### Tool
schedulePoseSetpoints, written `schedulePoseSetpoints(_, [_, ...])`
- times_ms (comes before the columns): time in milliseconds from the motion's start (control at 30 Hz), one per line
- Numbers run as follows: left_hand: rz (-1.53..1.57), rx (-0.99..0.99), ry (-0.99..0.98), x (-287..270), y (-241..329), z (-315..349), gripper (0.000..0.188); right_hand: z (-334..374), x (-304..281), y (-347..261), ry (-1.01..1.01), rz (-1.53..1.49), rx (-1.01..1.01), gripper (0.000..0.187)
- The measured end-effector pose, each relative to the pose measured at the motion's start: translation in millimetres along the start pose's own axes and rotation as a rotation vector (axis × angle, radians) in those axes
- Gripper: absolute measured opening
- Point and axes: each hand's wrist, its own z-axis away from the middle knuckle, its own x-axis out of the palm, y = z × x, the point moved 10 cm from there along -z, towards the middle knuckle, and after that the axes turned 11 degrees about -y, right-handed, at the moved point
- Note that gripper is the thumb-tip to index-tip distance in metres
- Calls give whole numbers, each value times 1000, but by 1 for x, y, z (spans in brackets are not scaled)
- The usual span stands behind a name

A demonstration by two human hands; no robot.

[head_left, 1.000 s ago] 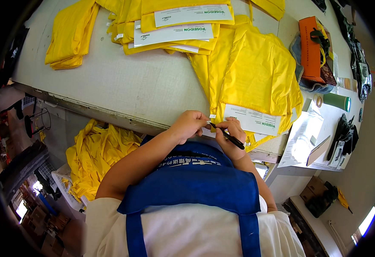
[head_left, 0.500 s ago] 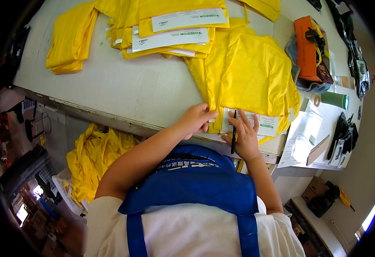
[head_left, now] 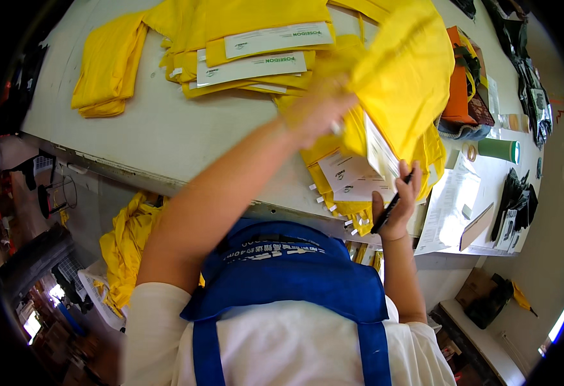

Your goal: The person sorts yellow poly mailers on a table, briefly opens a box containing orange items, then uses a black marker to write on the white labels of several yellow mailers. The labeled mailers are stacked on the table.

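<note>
My left hand [head_left: 320, 110], smeared by motion, is closed on the edge of a folded yellow fabric piece [head_left: 405, 71] and holds it up off the pile. A white label card [head_left: 380, 153] hangs tilted at the lower edge of that piece. My right hand [head_left: 399, 202] is by the card's lower corner, with a slim black pen-like tool [head_left: 388, 212] gripped across its fingers; whether it also touches the card I cannot tell. Beneath lies a stack of yellow fabric pieces [head_left: 324, 191] with white label cards [head_left: 353, 175] and small white tags along the near edge.
More folded yellow pieces with label cards [head_left: 266, 40] lie at the back, and another yellow bundle [head_left: 105, 71] at far left. To the right are an orange box [head_left: 457, 96], a green roll [head_left: 498, 149], papers [head_left: 449, 212] and black bags [head_left: 516, 199]. Yellow cloth fills a white basket [head_left: 105, 293] below.
My left hand has moved up and away, lifting the top yellow piece and uncovering the cards and tags beneath. My right hand has shifted slightly right, still with the black tool.
</note>
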Motion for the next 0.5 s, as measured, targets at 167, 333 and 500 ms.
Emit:
schedulePoseSetpoints(167, [-3,53,367,-147,83,55,32,-16,7,40,-174,130,89,53])
schedulePoseSetpoints(333, [-1279,-29,938,-238,109,134,33,7,69,85,-618,217,270,60])
schedulePoseSetpoints(500, [-254,-66,477,-118,-29,133,23,31,67,80,-579,365,446,62])
